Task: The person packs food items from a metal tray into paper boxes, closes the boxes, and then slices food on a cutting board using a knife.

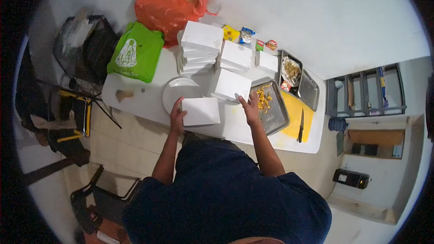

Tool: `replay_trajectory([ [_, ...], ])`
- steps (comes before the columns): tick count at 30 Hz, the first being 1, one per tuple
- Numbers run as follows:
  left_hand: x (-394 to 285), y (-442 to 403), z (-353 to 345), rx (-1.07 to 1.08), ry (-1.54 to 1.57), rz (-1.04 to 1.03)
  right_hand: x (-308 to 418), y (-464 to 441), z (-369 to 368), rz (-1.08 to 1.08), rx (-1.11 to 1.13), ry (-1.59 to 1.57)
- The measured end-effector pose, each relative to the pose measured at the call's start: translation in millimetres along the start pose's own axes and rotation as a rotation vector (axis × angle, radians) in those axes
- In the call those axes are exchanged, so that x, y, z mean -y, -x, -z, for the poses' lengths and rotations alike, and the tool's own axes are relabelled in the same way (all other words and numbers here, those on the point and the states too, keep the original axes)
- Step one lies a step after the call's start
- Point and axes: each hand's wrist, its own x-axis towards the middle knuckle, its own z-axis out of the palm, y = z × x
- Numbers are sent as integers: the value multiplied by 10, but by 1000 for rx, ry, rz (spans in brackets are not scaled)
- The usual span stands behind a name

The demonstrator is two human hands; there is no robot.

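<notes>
My left hand (177,118) grips the left edge of a closed white cardboard box (201,112) at the table's near edge, in front of a white plate (168,94). My right hand (249,109) has its thumb and fingers apart, beside the near right corner of another white box (231,84); whether it touches that box I cannot tell. Just right of this hand lies a metal tray (279,116) with yellow-orange cut pieces (263,100) in it. Behind the boxes near my hands stand a tall stack of white boxes (201,36) and a shorter stack (236,54).
A knife (301,126) lies on a yellow cutting board (289,132) at the right. Farther back is a tray with a food-filled plate (290,70). Green (138,52) and orange bags (169,7) sit at the back left. Chairs (106,190) stand left.
</notes>
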Motion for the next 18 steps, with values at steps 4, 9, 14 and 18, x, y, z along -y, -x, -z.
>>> replay_trajectory([
  [4, 368, -54, 23, -59, -69, -45, -123, 151, -22, -78, -110, -111],
  [9, 484, 206, -202, 90, -78, 78, -355, 556, 145, -172, -36, -423],
  [14, 784, 205, -438, 200, -108, 13, -606, 739, 452, -382, 349, -372],
  [18, 887, 178, -692, 212, -106, 108, -591, 836, 591, -459, 475, -279],
])
